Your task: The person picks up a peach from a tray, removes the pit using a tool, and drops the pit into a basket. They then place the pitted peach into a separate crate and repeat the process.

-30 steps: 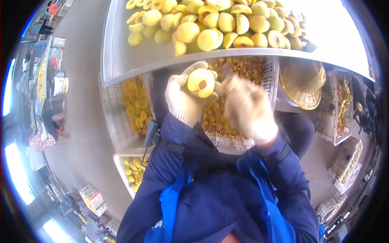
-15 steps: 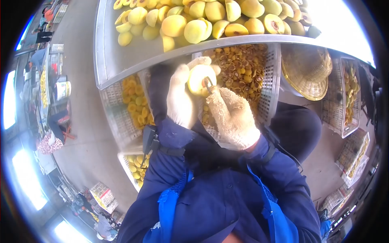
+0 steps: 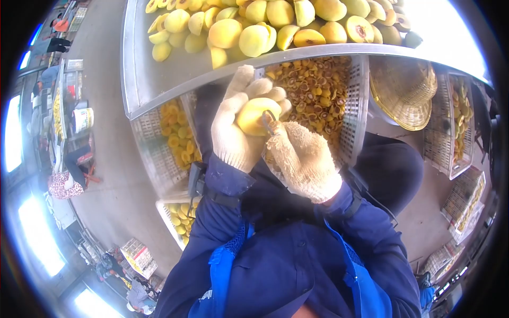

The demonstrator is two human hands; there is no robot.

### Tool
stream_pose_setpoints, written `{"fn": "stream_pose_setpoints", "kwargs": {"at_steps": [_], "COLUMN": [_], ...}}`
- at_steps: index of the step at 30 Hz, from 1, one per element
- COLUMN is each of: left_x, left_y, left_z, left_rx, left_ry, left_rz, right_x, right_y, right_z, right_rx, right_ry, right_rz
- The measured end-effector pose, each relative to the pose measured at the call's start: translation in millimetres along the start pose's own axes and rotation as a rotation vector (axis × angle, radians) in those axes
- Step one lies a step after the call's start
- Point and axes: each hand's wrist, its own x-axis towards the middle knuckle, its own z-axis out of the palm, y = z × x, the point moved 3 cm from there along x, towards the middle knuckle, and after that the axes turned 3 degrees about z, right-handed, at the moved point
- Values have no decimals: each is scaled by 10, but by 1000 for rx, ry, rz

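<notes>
My left hand [image 3: 229,130], in a pale knit glove, holds a yellow peach half [image 3: 251,115] in its palm, with the thumb raised away and the fingers behind the fruit. The peach's smooth, rounded side faces up. My right hand [image 3: 307,159], in a fuzzy worn glove, is closed around a small pitting tool with a curved metal loop [image 3: 269,121]. That loop is at the peach's right edge; its handle is hidden in my fist. Below both hands stands a white crate [image 3: 358,108] with many reddish-brown pit pieces [image 3: 313,87].
A metal-rimmed table [image 3: 175,87] ahead bears many peaches [image 3: 254,40], some halved. Crates of yellow halves [image 3: 177,132] stand at my left. To the right are a woven basket [image 3: 405,95] and another peach crate [image 3: 450,127]. Other people work far left.
The peach half has turned from its pale cut face to its rounded side and dropped slightly. My left thumb has lifted away. The tool's loop has left the pit area for the edge.
</notes>
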Motion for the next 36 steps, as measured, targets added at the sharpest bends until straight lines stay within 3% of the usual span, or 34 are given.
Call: {"fn": "stream_pose_setpoints", "kwargs": {"at_steps": [1,3,7,16,21,27,31,33,35,36], "left_x": [-14,-17,-19,-87,-136,-209,-172,-85,-26,-18], "left_y": [11,-10,-31,-110,-167,-257,-238,-241,-209,-185], "left_z": [61,-49,-108,-51,-101,22,-40,-200,-234,-203], "left_rx": [150,187,174,112,159,540,369,271,301,354], "left_ry": [63,37,63,124,112,214,77,-56,-64,-38], "left_rz": [-10,-89,-12,102,109,267,223,191,101,91], "right_x": [2,13,-17,-10,-75,-80,-54,-20,62,49], "right_y": [14,44,-30,-27,-40,-76,1,70,-91,-77], "right_z": [7,8,28,102,135,134,189,139,-82,-68], "right_rx": [-183,-233,-295,-112,-220,-329,-154,253,917,986], "right_ry": [35,71,6,131,44,-19,26,-81,-367,-290], "right_rz": [-138,-167,-94,72,177,35,10,386,1128,1060]}}
